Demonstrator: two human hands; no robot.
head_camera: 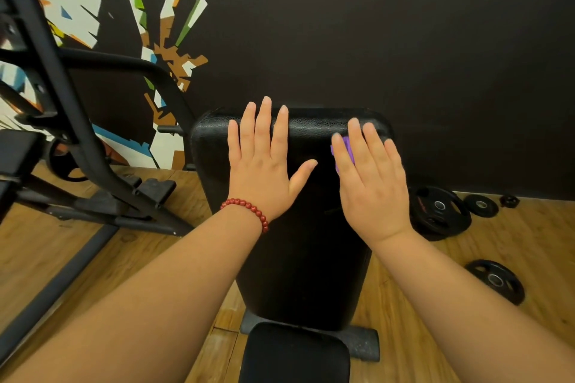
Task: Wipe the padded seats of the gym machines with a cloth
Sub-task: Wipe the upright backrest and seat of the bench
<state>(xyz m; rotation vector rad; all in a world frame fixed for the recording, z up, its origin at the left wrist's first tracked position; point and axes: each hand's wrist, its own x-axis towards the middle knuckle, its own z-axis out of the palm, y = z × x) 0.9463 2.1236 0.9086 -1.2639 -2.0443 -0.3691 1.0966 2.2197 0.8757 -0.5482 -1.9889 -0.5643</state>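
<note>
So the purple cloth point(345, 149) is pressed flat under the right hand point(370, 177), fingers straight, up near the top right corner of the black back pad point(305, 258). The left hand point(264, 162) is laid flat and spread wide just beside it, with nothing held. No wipe marks can be made out, so progress can't really be told. The small seat pad point(295, 354) below both wrists is probably yet to be done
</note>
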